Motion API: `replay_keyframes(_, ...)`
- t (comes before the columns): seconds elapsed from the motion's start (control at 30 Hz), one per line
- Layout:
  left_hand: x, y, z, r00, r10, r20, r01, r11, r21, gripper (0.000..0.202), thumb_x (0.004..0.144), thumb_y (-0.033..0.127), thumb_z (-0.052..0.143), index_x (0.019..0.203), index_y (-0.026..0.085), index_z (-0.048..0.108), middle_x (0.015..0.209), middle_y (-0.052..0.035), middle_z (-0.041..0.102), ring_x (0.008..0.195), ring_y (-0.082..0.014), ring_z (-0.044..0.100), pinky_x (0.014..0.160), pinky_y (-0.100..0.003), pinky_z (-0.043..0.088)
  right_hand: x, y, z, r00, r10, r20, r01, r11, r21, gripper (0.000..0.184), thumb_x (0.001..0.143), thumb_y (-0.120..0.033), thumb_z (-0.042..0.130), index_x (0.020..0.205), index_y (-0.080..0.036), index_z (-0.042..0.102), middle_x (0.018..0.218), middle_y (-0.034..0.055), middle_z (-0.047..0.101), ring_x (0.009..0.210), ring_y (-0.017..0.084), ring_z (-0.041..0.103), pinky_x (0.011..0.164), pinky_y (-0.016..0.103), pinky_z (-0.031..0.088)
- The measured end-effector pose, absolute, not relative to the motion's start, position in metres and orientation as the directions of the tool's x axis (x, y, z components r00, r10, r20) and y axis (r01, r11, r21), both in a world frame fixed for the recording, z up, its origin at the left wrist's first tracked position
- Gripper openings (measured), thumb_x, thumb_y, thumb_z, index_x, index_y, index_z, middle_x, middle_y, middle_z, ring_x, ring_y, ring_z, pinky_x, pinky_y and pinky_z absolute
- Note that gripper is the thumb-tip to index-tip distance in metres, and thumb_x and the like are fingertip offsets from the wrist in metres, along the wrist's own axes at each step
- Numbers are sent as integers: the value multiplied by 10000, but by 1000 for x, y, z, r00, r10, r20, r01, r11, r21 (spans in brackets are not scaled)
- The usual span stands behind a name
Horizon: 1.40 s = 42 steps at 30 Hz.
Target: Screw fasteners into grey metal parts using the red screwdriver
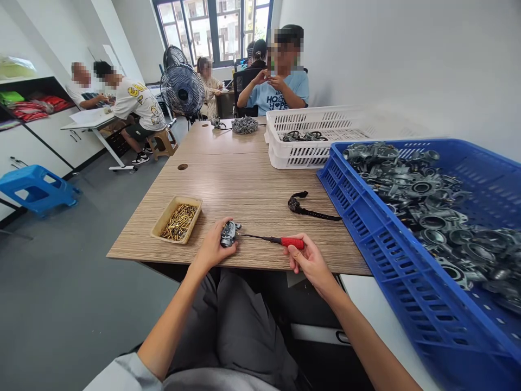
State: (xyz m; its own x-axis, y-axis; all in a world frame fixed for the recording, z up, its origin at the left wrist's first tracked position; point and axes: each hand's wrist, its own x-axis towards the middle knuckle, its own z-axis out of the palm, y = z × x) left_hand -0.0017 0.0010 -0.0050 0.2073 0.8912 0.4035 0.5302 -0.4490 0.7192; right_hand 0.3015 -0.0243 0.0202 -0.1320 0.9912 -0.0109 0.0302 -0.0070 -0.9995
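Observation:
My left hand (214,243) is closed around a small grey metal carburetor body (229,233) near the front edge of the table. My right hand (308,259) grips the red handle of a screwdriver (292,242), whose dark shaft points left. The screwdriver's tip is at the right side of the carburetor body; whether it touches is too small to tell. Left of my left hand stands a cream plastic tray (154,234) with many small brass pieces (179,221) in it.
A black wristwatch (293,205) lies on the wooden table (228,176). At right, a blue crate (366,217) holds many metal carburetor bodies (433,221). Behind it is a white basket (297,158) with several parts. Across the table sits a person in a blue shirt (280,98).

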Motion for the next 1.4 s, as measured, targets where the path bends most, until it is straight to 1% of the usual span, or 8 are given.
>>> replay_keyframes(0.27, -2, 0, -3, 194, 897, 396, 531, -436, 727, 669, 847, 235, 730, 1465, 238, 474, 1394, -117, 631, 1291, -288, 620, 1135, -461, 488, 302, -24, 20, -107, 994, -27, 31, -23, -999, 489, 830, -660, 790, 925, -224, 592, 700, -13, 634, 483, 110, 549, 398, 227, 437)
replay_keyframes(0.53, -1, 0, -3, 194, 893, 406, 535, -443, 719, 666, 847, 221, 722, 1464, 230, 471, 1398, -123, 627, 1301, -290, 610, 1144, -460, 479, 304, -24, 18, -111, 993, -51, 77, -43, -996, 503, 849, -694, 749, 822, -223, 574, 614, -9, 641, 429, 109, 541, 363, 212, 414)
replay_keyframes(0.7, -2, 1, -4, 194, 900, 390, 546, -429, 720, 677, 845, 238, 729, 1469, 220, 469, 1390, -127, 629, 1284, -297, 617, 1132, -469, 487, 301, -26, 21, -121, 991, -63, 146, -45, -988, 568, 873, -764, 664, 747, -218, 567, 557, 3, 633, 387, 105, 521, 339, 205, 382)
replay_keyframes(0.87, -2, 1, -5, 192, 899, 394, 544, -432, 719, 678, 843, 240, 734, 1467, 220, 471, 1399, -129, 628, 1309, -301, 610, 1144, -465, 480, 299, -26, 21, -120, 989, -83, 173, -62, -983, 609, 868, -813, 615, 773, -212, 593, 519, 5, 624, 361, 100, 488, 325, 203, 358)
replay_keyframes(1.0, -2, 1, -6, 189, 893, 409, 538, -443, 717, 673, 846, 241, 736, 1466, 222, 475, 1407, -127, 627, 1332, -299, 599, 1159, -461, 469, 299, -25, 19, -130, 989, -68, 189, -42, -981, 606, 876, -817, 594, 796, -216, 588, 544, 2, 628, 385, 106, 515, 339, 205, 381)
replay_keyframes(1.2, -2, 0, -5, 190, 897, 400, 538, -436, 721, 668, 852, 232, 733, 1468, 225, 474, 1408, -123, 628, 1309, -287, 609, 1145, -450, 476, 300, -26, 16, -142, 987, -70, 188, -42, -981, 539, 889, -763, 608, 957, -229, 566, 603, -52, 579, 419, 109, 529, 357, 207, 399)
replay_keyframes(1.3, -2, 1, -5, 189, 894, 407, 538, -441, 718, 666, 848, 233, 736, 1461, 222, 478, 1405, -127, 632, 1318, -294, 606, 1146, -457, 474, 302, -27, 14, -162, 985, -60, 201, -27, -979, 507, 909, -709, 607, 1069, -234, 536, 558, -88, 528, 409, 112, 491, 364, 205, 378)
replay_keyframes(1.4, -2, 1, -6, 190, 891, 413, 537, -446, 715, 664, 847, 237, 737, 1458, 219, 478, 1405, -130, 632, 1320, -299, 604, 1147, -466, 474, 303, -28, 16, -188, 981, -55, 219, -13, -976, 454, 928, -638, 613, 1103, -238, 491, 503, -112, 489, 410, 115, 466, 387, 200, 367)
